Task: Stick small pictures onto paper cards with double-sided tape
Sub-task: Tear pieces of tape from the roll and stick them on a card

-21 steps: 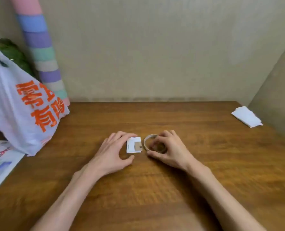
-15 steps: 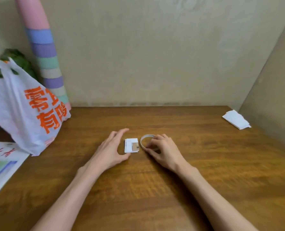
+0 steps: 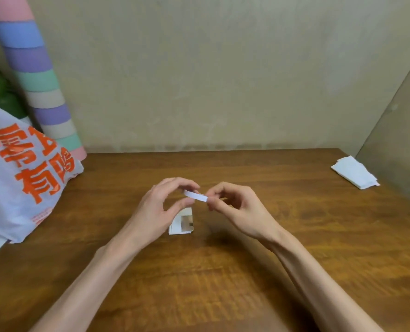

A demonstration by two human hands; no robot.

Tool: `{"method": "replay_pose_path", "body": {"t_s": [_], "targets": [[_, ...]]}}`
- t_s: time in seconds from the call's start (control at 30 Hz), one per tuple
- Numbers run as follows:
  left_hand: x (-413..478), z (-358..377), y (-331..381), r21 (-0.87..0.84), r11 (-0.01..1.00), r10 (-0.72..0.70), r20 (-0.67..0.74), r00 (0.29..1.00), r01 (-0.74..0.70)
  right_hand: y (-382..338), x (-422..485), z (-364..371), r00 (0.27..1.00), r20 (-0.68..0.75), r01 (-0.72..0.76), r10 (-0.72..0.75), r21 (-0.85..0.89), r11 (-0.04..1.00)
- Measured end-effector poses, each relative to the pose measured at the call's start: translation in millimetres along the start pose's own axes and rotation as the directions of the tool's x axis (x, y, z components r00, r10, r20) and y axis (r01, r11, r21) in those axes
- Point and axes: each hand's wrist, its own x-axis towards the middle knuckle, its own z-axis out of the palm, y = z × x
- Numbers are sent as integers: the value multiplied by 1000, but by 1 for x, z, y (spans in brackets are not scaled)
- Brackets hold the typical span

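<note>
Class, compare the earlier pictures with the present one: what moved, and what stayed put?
The right hand lifted the tape off the table and now pinches it in the air. The left hand left the card stack, rose and pinches the tape's other end. The card stack, the plastic bag and the folded paper stayed put.

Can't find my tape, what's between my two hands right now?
The white tape, held by left hand and right hand above the cards. Head view shows it.

White tape roll (image 3: 195, 195) above card stack (image 3: 175, 230).
Roll apparently edge-on, in the air; stack small, white, lying flat, brownish picture (image 3: 186, 222) on top.
</note>
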Motion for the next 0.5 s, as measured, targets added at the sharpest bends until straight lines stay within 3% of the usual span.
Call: {"method": "replay_pose_path", "body": {"t_s": [0.1,0.23,0.37,0.5], "targets": [[1,-4,-1,-90,996,-8,-63,998,3,-1,-1,0,998,-60,-13,23,164,986],[-1,-2,-2,-142,990,1,-97,995,-15,-1,-2,-1,998,-54,-29,44,257,966],[-3,0,3,-32,994,99,-136,986,-105,1,-3,2,997,-31,-57,68,258,964],[-4,1,3,-11,996,87,-123,989,-89,4,-4,3,997,-25,-69,79,275,959]]}}
